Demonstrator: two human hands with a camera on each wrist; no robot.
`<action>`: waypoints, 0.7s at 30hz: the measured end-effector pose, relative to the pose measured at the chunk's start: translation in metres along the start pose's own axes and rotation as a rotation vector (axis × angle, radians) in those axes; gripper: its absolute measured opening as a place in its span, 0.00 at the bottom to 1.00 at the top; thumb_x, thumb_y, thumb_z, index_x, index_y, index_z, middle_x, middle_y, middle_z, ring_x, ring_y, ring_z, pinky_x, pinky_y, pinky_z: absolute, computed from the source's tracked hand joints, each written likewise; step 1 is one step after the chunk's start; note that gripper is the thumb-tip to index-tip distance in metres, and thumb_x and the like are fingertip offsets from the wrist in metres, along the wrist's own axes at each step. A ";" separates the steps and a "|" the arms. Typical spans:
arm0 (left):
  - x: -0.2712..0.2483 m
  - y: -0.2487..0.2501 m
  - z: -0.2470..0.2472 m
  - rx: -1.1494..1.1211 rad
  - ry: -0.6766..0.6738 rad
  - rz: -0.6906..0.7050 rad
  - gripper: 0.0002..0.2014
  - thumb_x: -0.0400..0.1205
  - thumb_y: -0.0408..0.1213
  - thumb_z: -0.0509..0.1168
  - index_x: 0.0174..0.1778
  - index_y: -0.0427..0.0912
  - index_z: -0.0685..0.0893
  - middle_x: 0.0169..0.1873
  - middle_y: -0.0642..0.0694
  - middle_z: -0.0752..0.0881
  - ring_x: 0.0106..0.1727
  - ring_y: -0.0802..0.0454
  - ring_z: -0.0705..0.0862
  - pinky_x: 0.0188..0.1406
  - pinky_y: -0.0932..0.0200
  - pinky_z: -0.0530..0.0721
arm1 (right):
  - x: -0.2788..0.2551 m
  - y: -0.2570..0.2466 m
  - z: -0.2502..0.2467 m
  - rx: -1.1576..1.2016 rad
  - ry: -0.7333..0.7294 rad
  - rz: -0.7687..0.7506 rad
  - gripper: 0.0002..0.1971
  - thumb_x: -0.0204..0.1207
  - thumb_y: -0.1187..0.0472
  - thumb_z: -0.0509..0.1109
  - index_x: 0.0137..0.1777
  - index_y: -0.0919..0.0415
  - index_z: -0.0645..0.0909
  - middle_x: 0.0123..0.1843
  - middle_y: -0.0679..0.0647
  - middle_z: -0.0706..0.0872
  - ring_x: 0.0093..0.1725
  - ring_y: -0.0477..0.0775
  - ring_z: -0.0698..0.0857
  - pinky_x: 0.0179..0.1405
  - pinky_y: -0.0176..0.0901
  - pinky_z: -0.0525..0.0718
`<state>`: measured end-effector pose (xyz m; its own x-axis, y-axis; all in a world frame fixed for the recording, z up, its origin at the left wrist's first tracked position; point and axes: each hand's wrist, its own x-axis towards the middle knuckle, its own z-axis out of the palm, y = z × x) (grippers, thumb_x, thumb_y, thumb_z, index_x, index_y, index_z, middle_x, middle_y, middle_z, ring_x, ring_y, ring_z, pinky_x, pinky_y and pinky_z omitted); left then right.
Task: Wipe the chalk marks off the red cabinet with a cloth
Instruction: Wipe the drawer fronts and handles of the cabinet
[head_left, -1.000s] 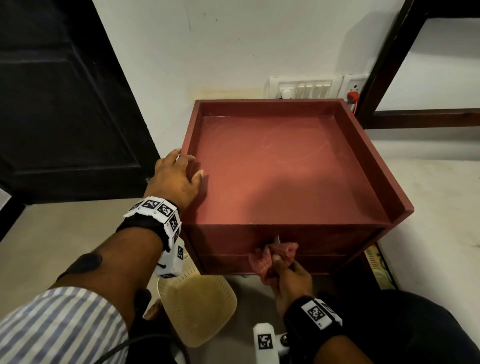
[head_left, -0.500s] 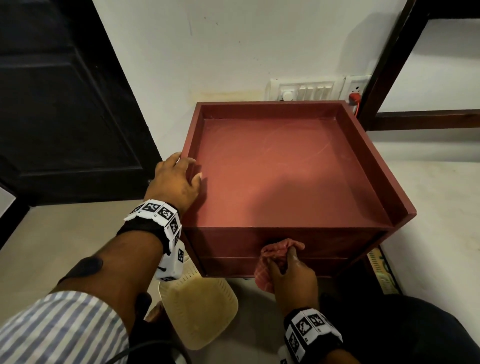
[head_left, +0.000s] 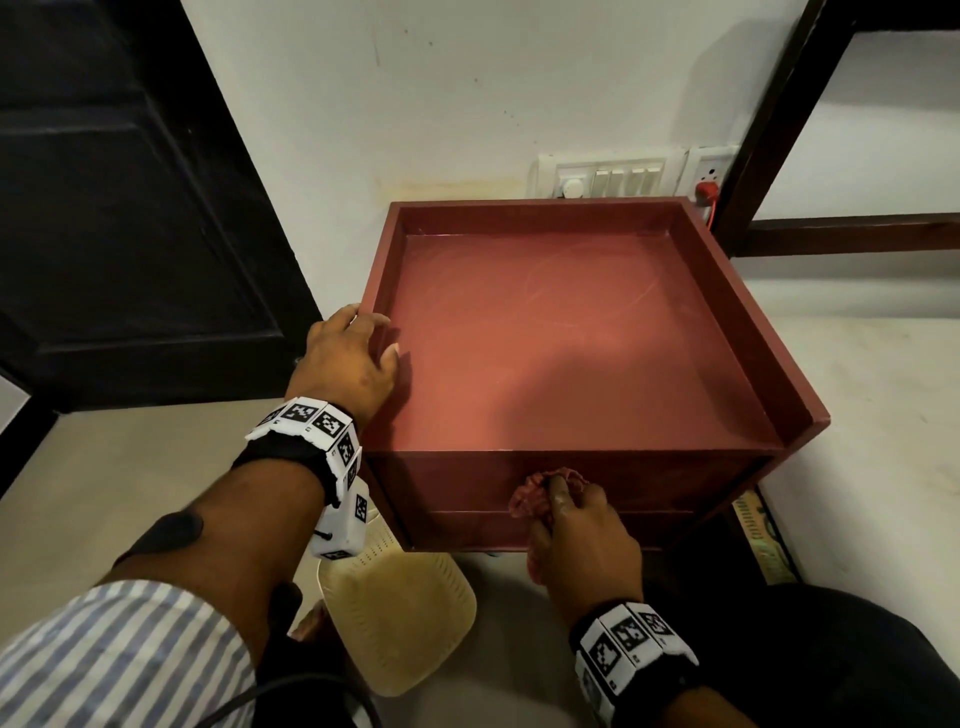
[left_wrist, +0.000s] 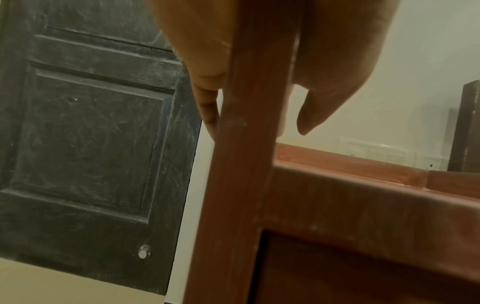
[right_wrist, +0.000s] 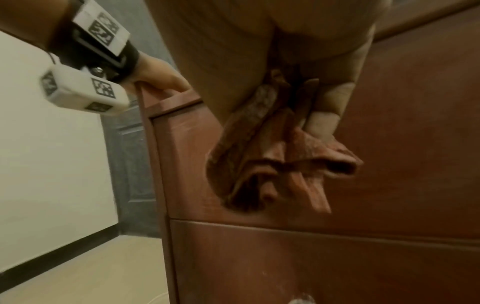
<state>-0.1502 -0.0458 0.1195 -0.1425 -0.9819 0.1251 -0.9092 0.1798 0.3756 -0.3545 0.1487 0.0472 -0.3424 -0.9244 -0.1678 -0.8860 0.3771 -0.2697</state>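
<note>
The red cabinet (head_left: 571, 364) has a rimmed top with faint chalk loops (head_left: 587, 280) near its back. My left hand (head_left: 363, 338) grips the left rim; in the left wrist view the fingers (left_wrist: 207, 115) lie outside the rim (left_wrist: 249, 144) and the thumb inside. My right hand (head_left: 576, 530) holds a bunched reddish cloth (head_left: 535, 493) against the cabinet's front panel just below the top edge. In the right wrist view the cloth (right_wrist: 272, 160) hangs from the curled fingers (right_wrist: 322, 123) flat against the front panel (right_wrist: 402, 164). Pale smudges (right_wrist: 285, 286) show lower down.
A black door (head_left: 130, 208) stands at the left. A cream perforated plastic piece (head_left: 400, 613) lies on the floor below my left wrist. A switchboard (head_left: 608, 179) and red plug (head_left: 705, 191) sit on the wall behind. A dark wooden frame (head_left: 769, 130) rises at right.
My right hand has slid the cloth slightly up the front panel and now covers the small metal knob seen earlier. The left hand has stayed on the rim.
</note>
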 end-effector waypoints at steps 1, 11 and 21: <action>-0.001 0.001 0.000 -0.001 0.003 -0.001 0.21 0.87 0.46 0.66 0.77 0.49 0.81 0.82 0.46 0.74 0.83 0.38 0.69 0.79 0.37 0.77 | 0.002 -0.004 -0.004 -0.062 -0.003 -0.025 0.26 0.80 0.52 0.62 0.78 0.53 0.67 0.68 0.58 0.76 0.65 0.62 0.81 0.52 0.53 0.84; -0.003 0.004 -0.003 0.029 -0.002 -0.001 0.21 0.87 0.45 0.66 0.76 0.48 0.81 0.78 0.46 0.77 0.79 0.38 0.73 0.74 0.35 0.81 | 0.018 0.005 -0.006 -0.475 0.056 -0.509 0.15 0.61 0.57 0.83 0.47 0.62 0.89 0.35 0.60 0.84 0.26 0.61 0.83 0.14 0.47 0.77; -0.005 0.004 -0.004 0.022 0.006 -0.008 0.21 0.86 0.45 0.65 0.76 0.50 0.81 0.77 0.46 0.78 0.78 0.38 0.74 0.72 0.36 0.82 | 0.033 -0.040 0.043 -0.747 -0.251 -0.444 0.17 0.83 0.68 0.53 0.62 0.78 0.77 0.59 0.72 0.76 0.54 0.69 0.81 0.27 0.56 0.80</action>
<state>-0.1515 -0.0398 0.1245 -0.1331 -0.9828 0.1277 -0.9186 0.1707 0.3565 -0.3172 0.1058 0.0118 0.0801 -0.9036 -0.4207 -0.9226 -0.2269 0.3119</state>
